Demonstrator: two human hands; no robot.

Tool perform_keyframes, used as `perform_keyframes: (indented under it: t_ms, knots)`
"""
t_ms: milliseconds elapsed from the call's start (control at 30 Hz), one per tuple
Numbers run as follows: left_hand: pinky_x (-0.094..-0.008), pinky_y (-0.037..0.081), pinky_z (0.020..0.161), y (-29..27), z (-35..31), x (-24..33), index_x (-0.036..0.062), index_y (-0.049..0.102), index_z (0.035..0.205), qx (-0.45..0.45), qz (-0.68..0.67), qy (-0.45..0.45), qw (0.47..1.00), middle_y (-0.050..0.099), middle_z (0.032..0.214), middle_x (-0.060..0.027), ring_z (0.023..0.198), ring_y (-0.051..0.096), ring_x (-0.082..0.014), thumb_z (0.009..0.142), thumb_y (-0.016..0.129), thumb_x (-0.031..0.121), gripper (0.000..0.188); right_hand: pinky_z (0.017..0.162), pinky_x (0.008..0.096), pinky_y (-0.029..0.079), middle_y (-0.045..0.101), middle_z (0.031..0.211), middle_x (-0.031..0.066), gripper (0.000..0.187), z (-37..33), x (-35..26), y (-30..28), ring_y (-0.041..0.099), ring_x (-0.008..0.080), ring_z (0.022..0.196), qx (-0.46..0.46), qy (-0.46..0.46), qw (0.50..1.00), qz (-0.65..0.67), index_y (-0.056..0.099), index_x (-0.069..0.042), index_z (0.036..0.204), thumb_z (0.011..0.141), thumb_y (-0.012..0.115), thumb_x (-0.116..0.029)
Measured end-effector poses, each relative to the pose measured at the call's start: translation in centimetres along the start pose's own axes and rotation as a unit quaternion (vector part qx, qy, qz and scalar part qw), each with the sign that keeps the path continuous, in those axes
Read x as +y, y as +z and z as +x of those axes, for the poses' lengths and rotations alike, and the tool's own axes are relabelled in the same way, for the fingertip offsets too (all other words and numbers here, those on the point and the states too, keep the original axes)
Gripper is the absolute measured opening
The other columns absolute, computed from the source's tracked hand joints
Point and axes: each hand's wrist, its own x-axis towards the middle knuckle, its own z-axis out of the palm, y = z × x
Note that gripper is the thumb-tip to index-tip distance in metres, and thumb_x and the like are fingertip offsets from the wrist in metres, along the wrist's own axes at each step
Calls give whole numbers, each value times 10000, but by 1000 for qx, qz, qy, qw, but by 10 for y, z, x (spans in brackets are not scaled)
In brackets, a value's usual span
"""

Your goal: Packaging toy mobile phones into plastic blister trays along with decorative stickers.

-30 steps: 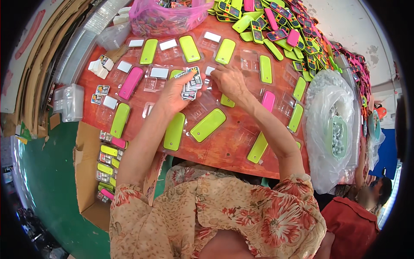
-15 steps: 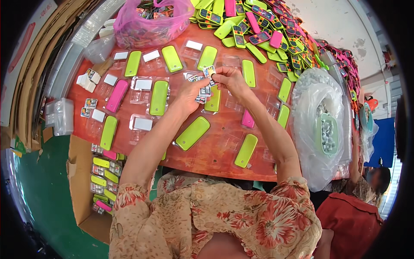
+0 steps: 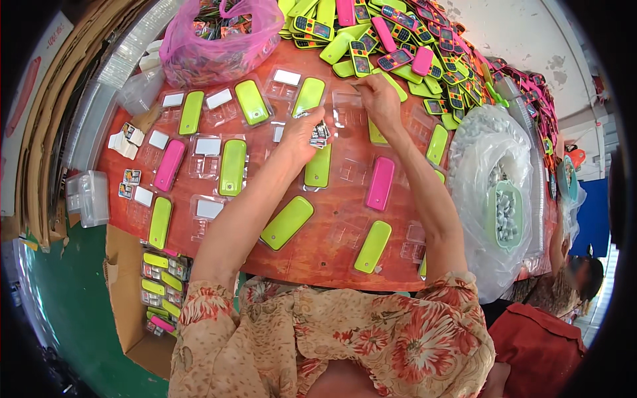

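My left hand (image 3: 300, 140) grips a small stack of printed cards (image 3: 319, 135) above the middle of the table. Just below it, a lime-green toy phone (image 3: 318, 167) lies face down in a clear plastic blister tray. My right hand (image 3: 381, 105) is closed in a pinch, with its fingertips over another clear blister tray (image 3: 346, 114); what they hold, if anything, is too small to make out. A green toy phone (image 3: 376, 134) lies partly under the right wrist. Nearer to me is a pink toy phone (image 3: 380, 184).
Trays holding phones and white cards (image 3: 208, 146) cover the red table (image 3: 325, 232). At the back are a pink bag (image 3: 222, 50) and a heap of toy phones (image 3: 398, 50). A plastic bag with a green basket (image 3: 507, 215) stands right; a carton (image 3: 126, 292) sits lower left.
My right hand has moved away from the card stack, to the right and farther out, over a tray. My left hand stays around the cards. The view has shifted slightly.
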Motion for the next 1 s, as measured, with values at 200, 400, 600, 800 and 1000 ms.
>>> perform_keyframes:
  t_ms: [200, 400, 600, 800, 1000]
  knots:
    - [-391, 492, 612, -12, -8, 6, 17, 442, 1008, -80, -25, -25, 996, 559, 889, -170, 782, 565, -343, 788, 512, 100, 245, 611, 361, 432, 517, 712, 96, 101, -11, 17, 16, 518, 255, 738, -90, -157, 972, -150, 574, -48, 688, 654, 486, -80]
    - [-334, 495, 536, -18, -15, 9, 15, 471, 969, -68, 14, -20, 997, 576, 872, -153, 726, 590, -295, 793, 513, 118, 209, 646, 351, 410, 514, 724, 87, 102, -14, -4, 3, 511, 246, 743, -151, -186, 954, -180, 570, -56, 711, 657, 493, -94]
    - [-267, 480, 470, -21, -17, 9, 36, 485, 987, -53, 68, -22, 996, 586, 839, -109, 662, 599, -224, 799, 523, 166, 232, 682, 334, 376, 500, 778, 78, 147, -18, -11, -8, 476, 234, 775, -156, -185, 951, -194, 537, -58, 755, 611, 540, -92]
    - [-291, 460, 421, -12, -19, 4, 44, 520, 875, -21, 57, -26, 998, 592, 767, -117, 582, 591, -243, 783, 541, 151, 143, 695, 339, 401, 498, 739, 70, 104, -26, 7, -4, 499, 224, 797, -140, -245, 947, -153, 543, -58, 719, 652, 514, -132]
    - [-293, 456, 419, -18, -17, 3, 46, 519, 859, -14, 60, -33, 998, 580, 739, -100, 587, 589, -246, 783, 545, 160, 139, 722, 326, 411, 512, 770, 77, 104, -28, 8, -3, 498, 229, 818, -170, -209, 954, -130, 544, -46, 708, 669, 508, -135]
